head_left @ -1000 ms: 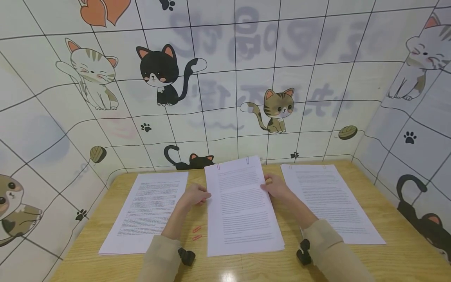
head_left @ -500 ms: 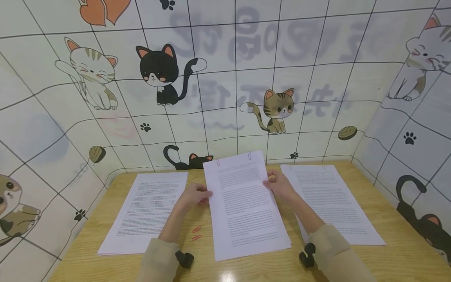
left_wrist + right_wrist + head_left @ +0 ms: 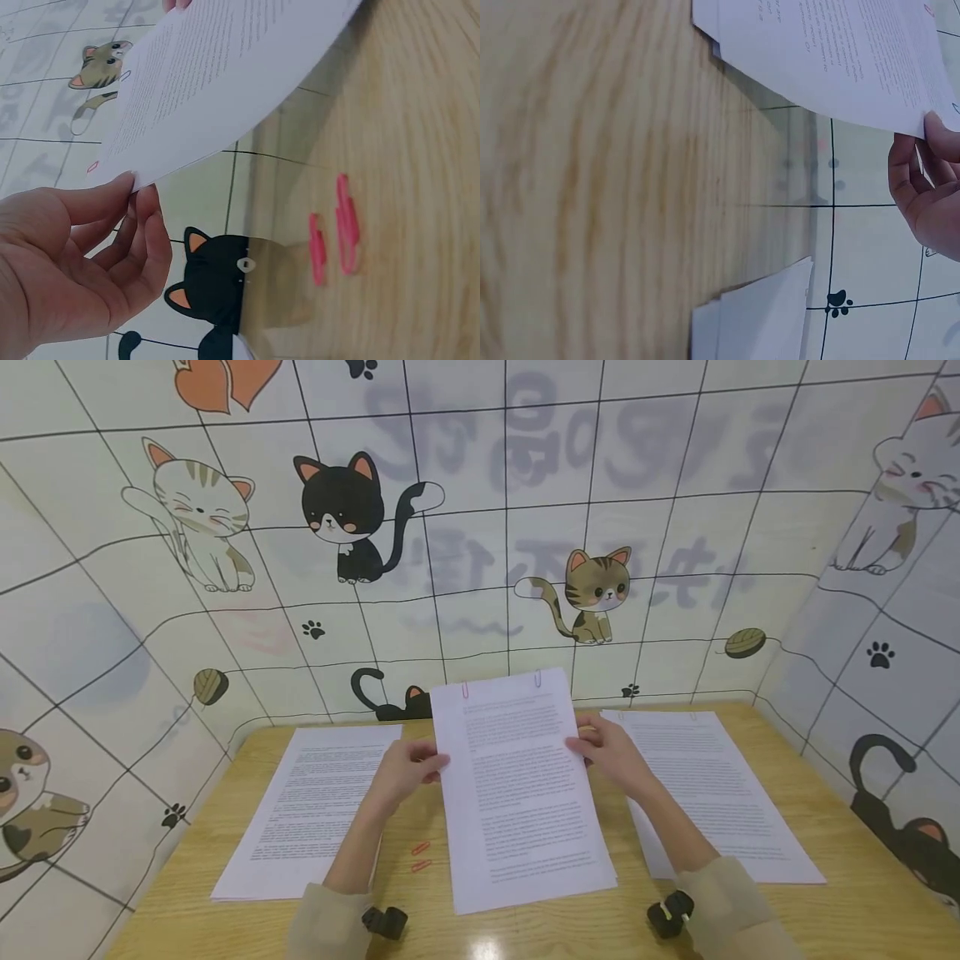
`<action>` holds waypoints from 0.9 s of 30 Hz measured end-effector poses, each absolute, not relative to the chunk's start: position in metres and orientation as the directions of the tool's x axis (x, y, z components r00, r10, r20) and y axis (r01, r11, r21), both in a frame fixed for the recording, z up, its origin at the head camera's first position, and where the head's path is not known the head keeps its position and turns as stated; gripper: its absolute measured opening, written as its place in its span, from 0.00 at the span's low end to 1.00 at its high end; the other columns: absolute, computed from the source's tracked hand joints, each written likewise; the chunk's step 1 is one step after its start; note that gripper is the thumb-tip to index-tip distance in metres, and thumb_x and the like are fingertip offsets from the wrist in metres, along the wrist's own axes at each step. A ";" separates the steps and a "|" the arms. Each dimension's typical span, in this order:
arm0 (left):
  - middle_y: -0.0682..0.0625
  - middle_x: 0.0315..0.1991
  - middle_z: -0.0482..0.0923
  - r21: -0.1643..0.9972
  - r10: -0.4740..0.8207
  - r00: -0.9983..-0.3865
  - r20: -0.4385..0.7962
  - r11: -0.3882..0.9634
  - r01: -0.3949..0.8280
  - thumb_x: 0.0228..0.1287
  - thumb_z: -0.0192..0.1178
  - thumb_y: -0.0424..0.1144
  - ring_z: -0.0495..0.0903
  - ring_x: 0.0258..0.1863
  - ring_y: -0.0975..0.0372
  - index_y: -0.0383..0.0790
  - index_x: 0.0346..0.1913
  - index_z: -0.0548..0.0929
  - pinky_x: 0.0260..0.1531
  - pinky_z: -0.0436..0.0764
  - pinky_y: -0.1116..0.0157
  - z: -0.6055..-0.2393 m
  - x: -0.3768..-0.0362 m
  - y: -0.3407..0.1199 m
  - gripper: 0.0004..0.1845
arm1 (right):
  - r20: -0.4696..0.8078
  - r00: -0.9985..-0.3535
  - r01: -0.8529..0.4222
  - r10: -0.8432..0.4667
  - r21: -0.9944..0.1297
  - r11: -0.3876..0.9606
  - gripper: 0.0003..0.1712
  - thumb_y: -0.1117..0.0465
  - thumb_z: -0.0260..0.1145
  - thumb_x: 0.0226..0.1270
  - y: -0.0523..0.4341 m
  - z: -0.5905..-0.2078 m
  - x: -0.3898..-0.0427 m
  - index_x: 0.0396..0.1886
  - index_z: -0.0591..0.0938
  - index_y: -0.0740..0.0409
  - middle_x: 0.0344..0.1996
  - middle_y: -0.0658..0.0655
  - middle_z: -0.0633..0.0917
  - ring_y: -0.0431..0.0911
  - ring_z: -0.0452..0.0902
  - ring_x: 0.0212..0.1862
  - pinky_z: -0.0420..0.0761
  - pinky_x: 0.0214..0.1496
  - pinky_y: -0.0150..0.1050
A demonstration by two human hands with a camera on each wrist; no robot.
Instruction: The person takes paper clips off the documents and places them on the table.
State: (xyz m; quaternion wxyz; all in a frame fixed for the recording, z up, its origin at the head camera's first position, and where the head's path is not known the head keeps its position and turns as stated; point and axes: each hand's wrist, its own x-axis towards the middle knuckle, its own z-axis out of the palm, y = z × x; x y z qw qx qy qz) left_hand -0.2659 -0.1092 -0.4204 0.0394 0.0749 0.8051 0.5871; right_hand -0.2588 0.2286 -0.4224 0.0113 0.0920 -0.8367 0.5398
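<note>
Two red paper clips [image 3: 421,848] lie on the wooden table [image 3: 427,931], left of the centre paper stack [image 3: 525,793]. This stack is held tilted, top edge raised, between two other stacks. Left hand [image 3: 405,768]: thumb and fingers pinch the left edge. Right hand [image 3: 617,756]: thumb and fingers pinch the right edge. Two clips, one red [image 3: 465,690], one bluish [image 3: 537,679], sit on its top edge. Left paper stack [image 3: 318,810] and right paper stack [image 3: 708,793] lie flat. Behind: cat-printed wall [image 3: 480,622].
</note>
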 end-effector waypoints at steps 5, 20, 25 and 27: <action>0.45 0.32 0.84 0.942 0.149 -0.986 0.071 0.315 0.116 0.67 0.65 0.29 0.82 0.31 0.56 0.30 0.41 0.86 0.42 0.83 0.52 -0.408 -0.259 -0.108 0.04 | 0.159 -0.976 -0.209 -0.151 -0.885 0.416 0.17 0.64 0.64 0.74 0.234 -0.417 -0.253 0.58 0.78 0.68 0.37 0.61 0.89 0.50 0.83 0.32 0.84 0.40 0.48; 0.48 0.30 0.84 0.885 0.216 -0.957 0.195 0.382 0.267 0.67 0.66 0.33 0.82 0.33 0.51 0.35 0.40 0.87 0.37 0.78 0.61 -0.376 -0.243 -0.105 0.04 | 0.261 -0.951 -0.306 -0.166 -0.875 0.376 0.14 0.62 0.66 0.73 0.246 -0.403 -0.236 0.52 0.79 0.66 0.35 0.60 0.88 0.47 0.81 0.30 0.81 0.34 0.35; 0.47 0.33 0.85 0.886 0.251 -0.945 0.211 0.360 0.294 0.67 0.67 0.34 0.83 0.35 0.49 0.35 0.41 0.87 0.38 0.78 0.59 -0.374 -0.243 -0.107 0.05 | 0.288 -0.948 -0.319 -0.139 -0.871 0.374 0.09 0.62 0.66 0.73 0.247 -0.403 -0.234 0.45 0.79 0.65 0.34 0.59 0.88 0.47 0.80 0.29 0.81 0.33 0.35; 0.47 0.33 0.85 0.880 0.264 -0.939 0.220 0.362 0.307 0.67 0.67 0.34 0.82 0.35 0.50 0.35 0.42 0.87 0.37 0.77 0.60 -0.373 -0.242 -0.107 0.05 | 0.304 -0.944 -0.330 -0.130 -0.865 0.379 0.09 0.63 0.66 0.73 0.247 -0.404 -0.234 0.43 0.79 0.66 0.33 0.59 0.88 0.46 0.80 0.28 0.80 0.32 0.34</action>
